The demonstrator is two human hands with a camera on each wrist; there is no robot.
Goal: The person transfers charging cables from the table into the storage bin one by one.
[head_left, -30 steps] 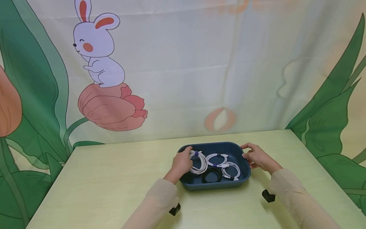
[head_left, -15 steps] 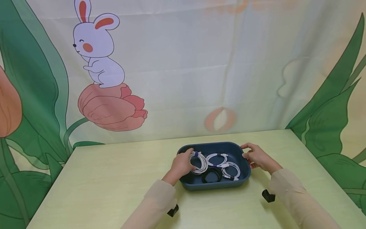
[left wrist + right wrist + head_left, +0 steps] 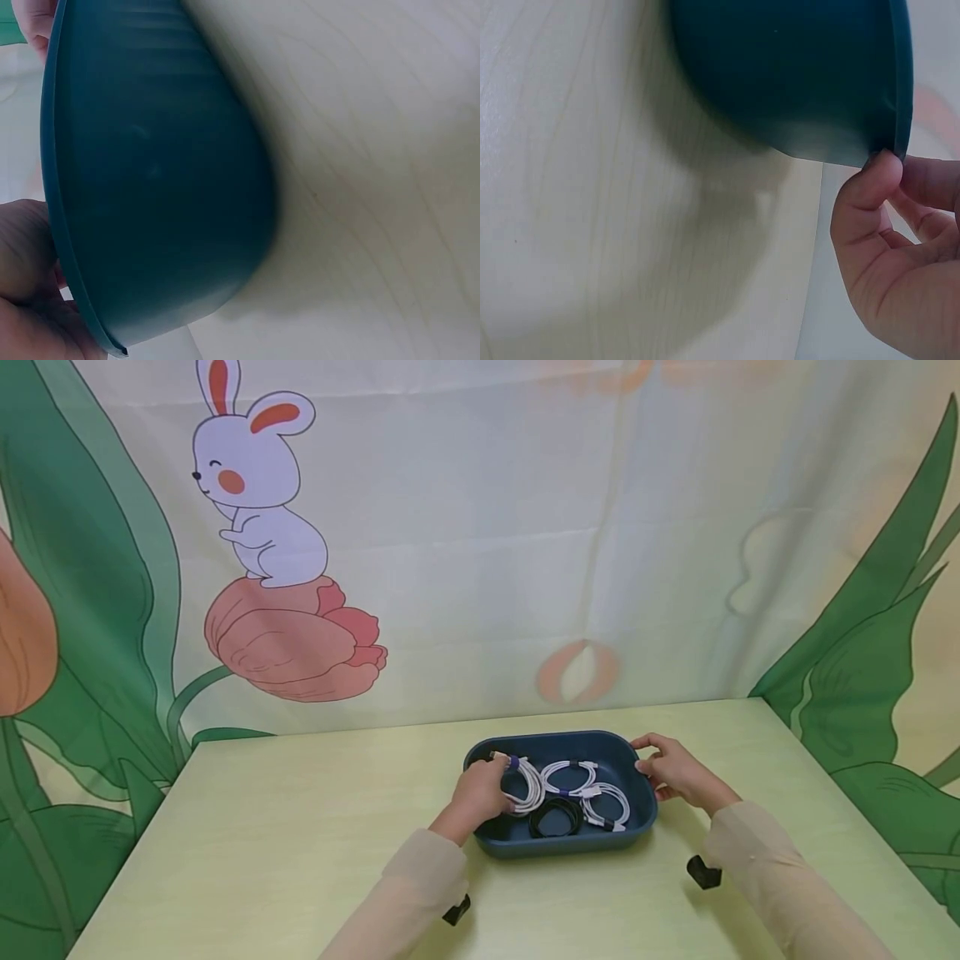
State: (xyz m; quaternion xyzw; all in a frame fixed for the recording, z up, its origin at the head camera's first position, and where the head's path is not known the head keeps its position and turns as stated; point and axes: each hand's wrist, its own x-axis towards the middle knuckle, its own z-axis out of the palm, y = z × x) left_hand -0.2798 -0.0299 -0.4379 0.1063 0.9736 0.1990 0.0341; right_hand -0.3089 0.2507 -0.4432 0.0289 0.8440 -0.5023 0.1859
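A dark blue plastic box (image 3: 558, 848) sits on the table, holding several coiled cables. My left hand (image 3: 478, 792) reaches over its left rim and grips a thick white cable coil (image 3: 533, 787), fingertips on its left side. In the left wrist view the box's outer wall (image 3: 157, 165) hides the coil, and that hand (image 3: 30, 277) bends over the rim. At the other end my right hand (image 3: 681, 774) pinches the box's right rim between thumb and fingers, as the right wrist view shows on the same hand (image 3: 900, 247).
Beside the gripped coil in the box lie a black cable coil (image 3: 556, 836) and two thinner white coils, the upper one (image 3: 568, 766) and the lower right one (image 3: 626, 802). A printed curtain (image 3: 465, 568) hangs behind the pale table (image 3: 300, 843).
My left hand shifts slightly at the thick white coil, its fingers and thumb settling around the coil's left side. The right hand stays at the box's rim.
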